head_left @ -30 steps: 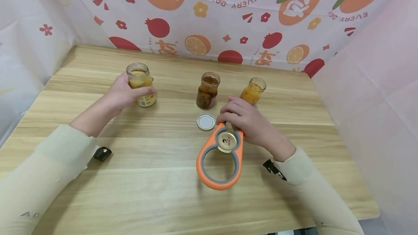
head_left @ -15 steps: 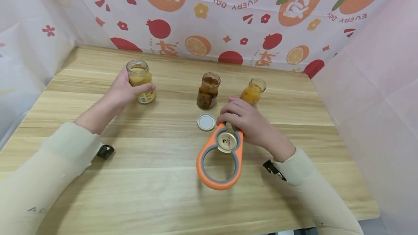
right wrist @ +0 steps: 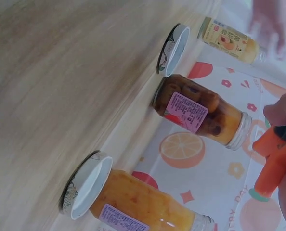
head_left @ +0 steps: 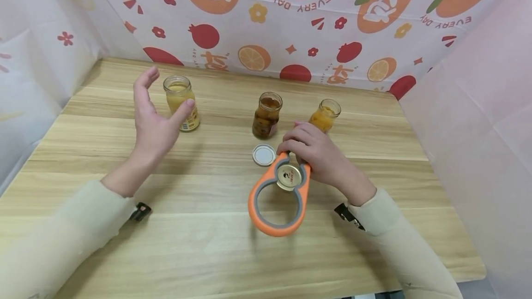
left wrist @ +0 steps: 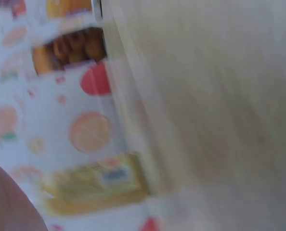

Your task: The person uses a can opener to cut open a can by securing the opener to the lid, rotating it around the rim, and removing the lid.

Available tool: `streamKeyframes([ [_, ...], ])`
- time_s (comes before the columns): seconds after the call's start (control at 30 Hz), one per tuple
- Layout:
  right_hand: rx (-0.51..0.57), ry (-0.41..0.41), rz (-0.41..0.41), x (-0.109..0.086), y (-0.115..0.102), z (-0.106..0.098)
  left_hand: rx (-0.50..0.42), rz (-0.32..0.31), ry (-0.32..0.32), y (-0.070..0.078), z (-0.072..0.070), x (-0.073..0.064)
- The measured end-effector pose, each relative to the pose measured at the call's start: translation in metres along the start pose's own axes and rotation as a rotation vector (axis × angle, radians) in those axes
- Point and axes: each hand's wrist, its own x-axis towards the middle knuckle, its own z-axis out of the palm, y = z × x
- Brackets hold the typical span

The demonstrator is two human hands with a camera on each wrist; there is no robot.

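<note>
My left hand [head_left: 155, 128] stands with fingers spread and thumb apart, beside an upright, lidless jar of yellow fruit [head_left: 178, 100]; the thumb overlaps the jar in the head view. My right hand [head_left: 311, 151] grips the handles of an orange jar opener [head_left: 277, 230] with grey lining. A gold lid [head_left: 289, 176] shows in the opener's small opening, between the grey-lined arms. Near this hand are an open jar of dark fruit [head_left: 267, 116] and an open jar of orange fruit [head_left: 325, 115], partly hidden by the hand.
One lid [head_left: 263, 155] lies white inside up before the dark-fruit jar. The right wrist view shows another lid [right wrist: 87, 185] by the orange-fruit jar; my right hand hides it in the head view. A fruit-printed cloth [head_left: 266, 26] hangs behind the wooden table [head_left: 187, 253].
My left hand has let go of the yellow-fruit jar and drawn back to its left, fingers spreading. The right hand still holds the opener, which has shifted slightly away from me.
</note>
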Motion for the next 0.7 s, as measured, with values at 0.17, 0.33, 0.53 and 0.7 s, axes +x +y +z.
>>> streamKeyframes([
  [0.17, -0.017, 0.048, 0.027, 0.001, -0.001, -0.001, -0.230, 0.171, -0.054, 0.028, 0.018, -0.029],
  [0.33, -0.019, 0.088, 0.047, 0.000, -0.001, -0.003, -0.368, 0.043, -0.357, 0.043, 0.033, -0.057],
  [0.53, -0.038, 0.148, 0.057, 0.001, -0.003, -0.005, -0.410, -0.144, -0.744, 0.047, 0.050, -0.081],
  [0.7, -0.073, 0.178, 0.090, 0.003, -0.007, -0.004, -0.478, -0.281, -0.876, 0.052, 0.064, -0.095],
])
